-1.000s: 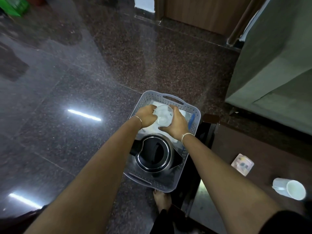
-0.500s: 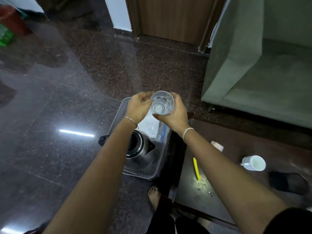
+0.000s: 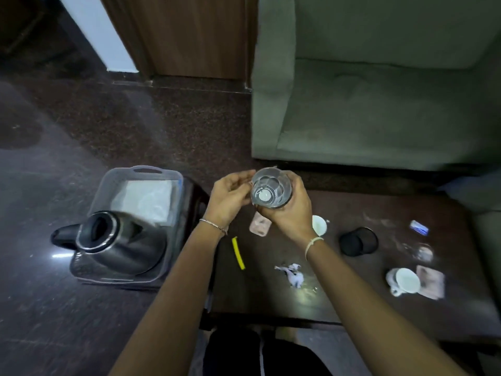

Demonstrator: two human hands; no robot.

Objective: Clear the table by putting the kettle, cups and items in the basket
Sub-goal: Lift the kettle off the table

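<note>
My right hand grips a clear glass above the far left part of the dark table. My left hand is beside the glass, fingertips at its rim. A grey basket sits on the floor left of the table, holding a steel kettle and a white cloth. On the table lie a white cup partly behind my right wrist, another white cup, a black cup on its side, a yellow stick and small packets.
A green sofa stands behind the table. Dark polished floor spreads to the left. A wooden door is at the back. A crumpled wrapper, a blue packet and a pink packet lie on the table.
Both hands lifted the glass out of the basket and carried it to the right, over the table. My view swung right, so the table's items now show.
</note>
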